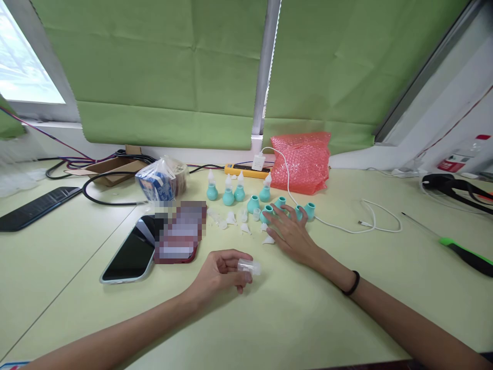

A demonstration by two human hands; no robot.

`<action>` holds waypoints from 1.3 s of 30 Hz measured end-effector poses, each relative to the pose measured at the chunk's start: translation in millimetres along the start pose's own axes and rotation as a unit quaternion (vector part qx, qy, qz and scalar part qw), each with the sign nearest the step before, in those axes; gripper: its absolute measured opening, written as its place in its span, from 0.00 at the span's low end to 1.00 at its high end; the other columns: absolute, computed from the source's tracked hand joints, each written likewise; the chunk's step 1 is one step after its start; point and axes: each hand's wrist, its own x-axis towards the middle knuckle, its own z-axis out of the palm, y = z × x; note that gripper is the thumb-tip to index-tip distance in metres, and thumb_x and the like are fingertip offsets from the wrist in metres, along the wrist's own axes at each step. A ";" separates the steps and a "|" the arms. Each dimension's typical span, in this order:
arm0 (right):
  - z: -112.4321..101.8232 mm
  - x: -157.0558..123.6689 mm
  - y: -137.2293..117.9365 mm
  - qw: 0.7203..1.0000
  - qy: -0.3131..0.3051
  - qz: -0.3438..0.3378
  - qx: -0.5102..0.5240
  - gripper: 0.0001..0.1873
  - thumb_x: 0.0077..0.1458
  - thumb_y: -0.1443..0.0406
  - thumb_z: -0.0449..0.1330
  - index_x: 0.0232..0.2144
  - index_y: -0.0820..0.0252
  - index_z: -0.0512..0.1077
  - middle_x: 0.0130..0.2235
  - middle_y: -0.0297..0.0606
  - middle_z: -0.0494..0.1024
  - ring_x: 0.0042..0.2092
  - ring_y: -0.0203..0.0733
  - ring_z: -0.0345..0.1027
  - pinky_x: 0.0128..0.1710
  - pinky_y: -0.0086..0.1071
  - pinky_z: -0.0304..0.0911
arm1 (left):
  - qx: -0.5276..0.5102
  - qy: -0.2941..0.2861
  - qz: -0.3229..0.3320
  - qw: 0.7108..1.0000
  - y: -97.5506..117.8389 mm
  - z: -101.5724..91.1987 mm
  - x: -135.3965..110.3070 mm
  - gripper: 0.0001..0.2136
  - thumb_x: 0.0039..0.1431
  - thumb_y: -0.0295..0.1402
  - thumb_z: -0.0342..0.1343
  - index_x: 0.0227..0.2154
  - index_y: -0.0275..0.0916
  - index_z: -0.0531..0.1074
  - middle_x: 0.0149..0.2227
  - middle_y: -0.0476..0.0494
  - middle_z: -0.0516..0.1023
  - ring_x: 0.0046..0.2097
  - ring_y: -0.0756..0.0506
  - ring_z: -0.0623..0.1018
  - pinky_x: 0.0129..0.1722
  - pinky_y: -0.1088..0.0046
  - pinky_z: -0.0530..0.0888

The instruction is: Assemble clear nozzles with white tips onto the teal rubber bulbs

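Observation:
My left hand pinches a small clear plastic tube between thumb and fingers, just above the table. My right hand reaches over a group of open-necked teal rubber bulbs, its fingers spread. One teal bulb stands by its fingertips; whether they touch it I cannot tell. Part of another teal bulb is hidden behind the fingers. Farther back, several teal bulbs carry clear pointed tips. Small white and clear plastic pieces lie between my hands and the bulbs.
Two phones lie to the left, by a plastic-wrapped package. Behind the bulbs are a yellow power strip and a red bubble-wrap bag. A white cable runs right, towards a green-and-black screwdriver.

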 end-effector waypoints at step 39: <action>-19.1 -33.8 -46.0 0.957 0.021 -0.191 0.218 0.19 0.44 0.74 0.48 0.39 0.56 0.51 0.38 0.40 0.60 0.32 0.35 0.60 0.24 0.26 0.55 | 0.407 -0.008 0.174 0.897 13.6 -1.8 -10.9 0.11 0.50 0.33 0.52 0.33 0.32 0.72 0.24 0.46 0.71 0.26 0.50 0.69 0.26 0.78 0.67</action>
